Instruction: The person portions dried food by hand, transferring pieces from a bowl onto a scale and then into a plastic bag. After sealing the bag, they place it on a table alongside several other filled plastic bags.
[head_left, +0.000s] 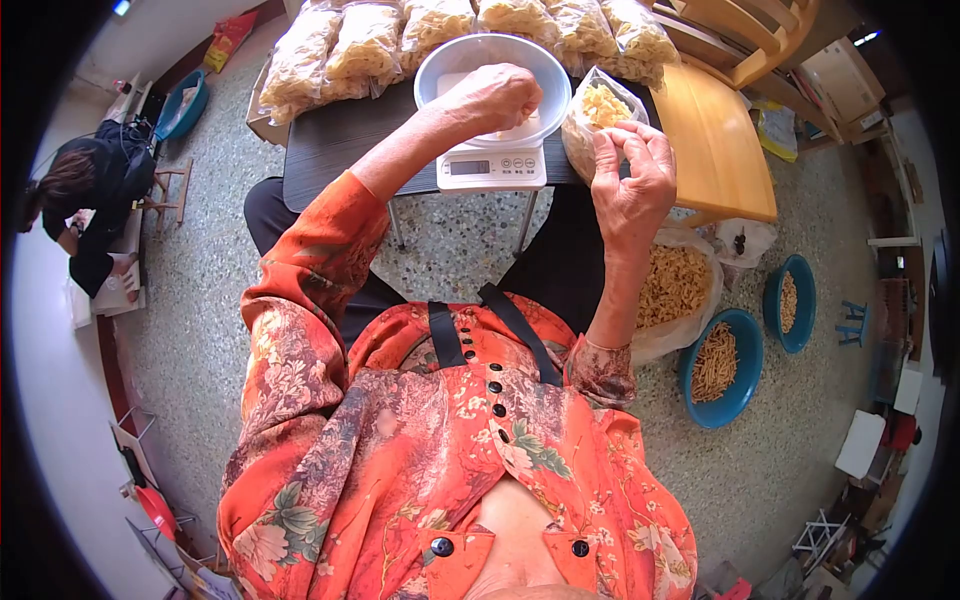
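My left hand [505,97] is over a pale plastic bowl [440,62], its fingers curled closed; anything inside them is hidden. The bowl rests on a white digital scale [491,169] at the edge of a dark table [340,140]. To the right of the bowl stands an open clear plastic bag [583,150], partly filled with pale yellow dried pieces [604,104]. My right hand [637,170] pinches the right side of this bag near its mouth, between thumb and fingers.
Several filled clear bags [365,45] line the table's far side. A wooden chair [715,140] stands at right. Beyond my right arm are a large sack of dried pieces [675,285] and blue basins [722,368]. Another person [85,190] sits at far left.
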